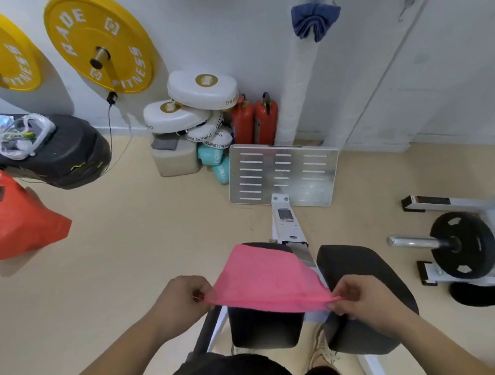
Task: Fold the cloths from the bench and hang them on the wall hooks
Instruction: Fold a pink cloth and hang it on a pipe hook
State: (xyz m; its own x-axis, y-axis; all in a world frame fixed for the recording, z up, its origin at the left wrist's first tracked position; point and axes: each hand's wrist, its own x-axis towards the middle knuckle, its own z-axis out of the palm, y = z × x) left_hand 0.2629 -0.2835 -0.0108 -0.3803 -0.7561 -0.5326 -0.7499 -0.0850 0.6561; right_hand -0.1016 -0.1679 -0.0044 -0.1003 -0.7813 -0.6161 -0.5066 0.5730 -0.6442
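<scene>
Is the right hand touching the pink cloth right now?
Touching. The head view shows the right hand pinching the near right corner of the pink cloth, with the left hand pinching the other corner.

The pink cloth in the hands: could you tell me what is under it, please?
Under the pink cloth are two black pads and a white metal frame. Anything lying on the covered part cannot be seen.

The left hand [182,303] and the right hand [363,300] each pinch one near corner of a pink cloth [265,280], which is stretched between them above the black pads of the bench [369,268]. A blue cloth [315,21] hangs on the white wall [212,14], folded over a hook.
</scene>
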